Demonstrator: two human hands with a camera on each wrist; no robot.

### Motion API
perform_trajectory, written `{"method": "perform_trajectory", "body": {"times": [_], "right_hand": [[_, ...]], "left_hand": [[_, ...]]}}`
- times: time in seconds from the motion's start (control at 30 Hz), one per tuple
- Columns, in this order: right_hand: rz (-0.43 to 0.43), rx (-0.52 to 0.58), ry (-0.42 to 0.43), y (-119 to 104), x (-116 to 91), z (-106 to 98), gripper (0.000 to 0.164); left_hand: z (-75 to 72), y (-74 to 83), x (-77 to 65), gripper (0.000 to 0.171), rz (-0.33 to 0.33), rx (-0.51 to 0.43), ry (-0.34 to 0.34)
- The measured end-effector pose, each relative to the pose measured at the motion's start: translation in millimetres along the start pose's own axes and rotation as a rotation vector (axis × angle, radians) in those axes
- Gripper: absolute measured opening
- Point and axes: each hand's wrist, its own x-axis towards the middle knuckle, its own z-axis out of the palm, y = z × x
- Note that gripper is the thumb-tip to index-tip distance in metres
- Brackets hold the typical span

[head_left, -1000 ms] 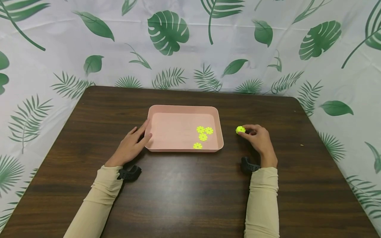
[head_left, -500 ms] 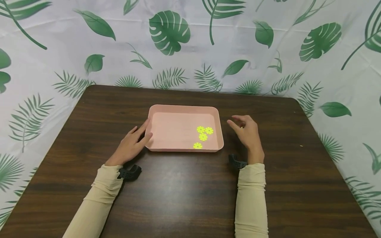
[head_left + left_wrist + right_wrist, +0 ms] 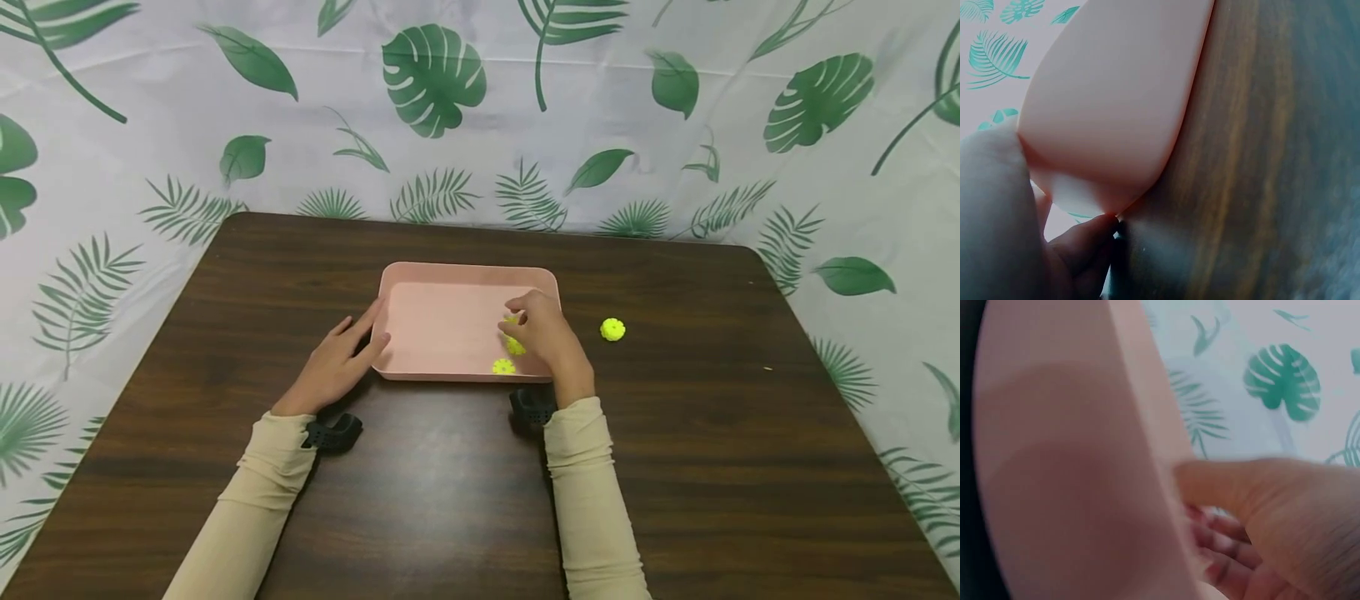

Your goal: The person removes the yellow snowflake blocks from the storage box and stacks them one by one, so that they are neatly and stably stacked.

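A shallow pink tray (image 3: 435,325) lies on the dark wooden table, with several yellow flower-shaped pieces (image 3: 503,367) near its right end. At the tray's left end, my left hand (image 3: 330,367) rests against the rim. In the left wrist view its fingers (image 3: 1088,244) touch the tray's outer side low down. My right hand (image 3: 546,333) reaches over the tray's right rim, thumb and index fingertips apart close over the yellow pieces, partly hiding them. In the right wrist view the pink wall hides those fingertips. A thicker yellow flower-shaped piece (image 3: 612,329) sits on the table to the right.
The brown table (image 3: 442,500) runs back to a white cloth (image 3: 480,125) printed with green leaves. Black wrist cameras (image 3: 333,433) hang below both wrists. A tiny pale speck (image 3: 767,368) lies far right on the table.
My right hand has let go of the yellow piece on the table and moved left, over the tray's flower-shaped pieces. The left hand stays at the tray's left end.
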Motion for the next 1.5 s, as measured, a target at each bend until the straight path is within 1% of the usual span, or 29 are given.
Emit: {"method": "perform_trajectory", "body": {"times": [0.07,0.1,0.2,0.27,0.33,0.43,0.5,0.57,0.67,0.77,0.87,0.9,1.0,1.07,1.3,1.5], "right_hand": [[0.041,-0.016,0.000,-2,1,2,0.016],[0.066,-0.026,-0.001,-3,1,3,0.019],[0.178,-0.015,-0.021,-5,0,4,0.045],[0.251,-0.009,-0.026,-6,-2,5,0.048],[0.279,-0.005,-0.022,-6,-3,6,0.051],[0.251,-0.016,0.004,-7,-2,9,0.051],[0.216,-0.031,0.018,-8,-1,11,0.046],[0.199,-0.041,0.028,-10,-1,14,0.039],[0.197,-0.048,0.033,-10,-2,18,0.030],[0.200,-0.045,0.034,-9,-2,20,0.026],[0.191,-0.040,0.040,-7,-2,21,0.013],[0.188,-0.033,0.041,-6,-2,20,0.014],[0.168,-0.015,0.043,-4,-2,20,0.027],[0.152,-0.007,0.037,-2,-1,19,0.033],[0.138,0.024,-0.011,0,-2,18,0.039],[0.081,0.005,-0.028,1,-2,18,0.035]], "left_hand": [[-0.2,0.7,0.5,0.068,0.001,-0.001,-0.001],[-0.4,1.0,0.7,0.068,0.001,0.000,-0.001],[-0.9,2.2,1.3,0.068,0.002,0.002,-0.001],[-0.5,2.3,2.0,0.068,0.002,0.004,-0.001],[0.1,1.8,2.2,0.068,0.000,0.005,0.000],[1.3,0.6,1.4,0.068,-0.008,0.007,0.001],[1.6,0.2,0.3,0.069,-0.010,0.008,0.005],[2.3,0.0,-0.2,0.069,-0.010,0.009,0.012],[3.3,-0.4,-0.8,0.069,-0.008,0.011,0.018],[3.9,-0.7,-1.2,0.069,-0.009,0.010,0.019],[3.2,-0.1,-1.3,0.069,-0.005,0.008,0.018],[2.8,0.4,-1.2,0.069,-0.005,0.007,0.017],[1.8,1.7,-1.3,0.069,-0.006,0.007,0.015],[1.5,2.1,-1.6,0.069,-0.011,0.004,0.011],[2.3,2.1,-2.8,0.068,-0.017,0.009,0.009],[2.3,2.1,-2.1,0.068,-0.011,0.013,0.008]]}}
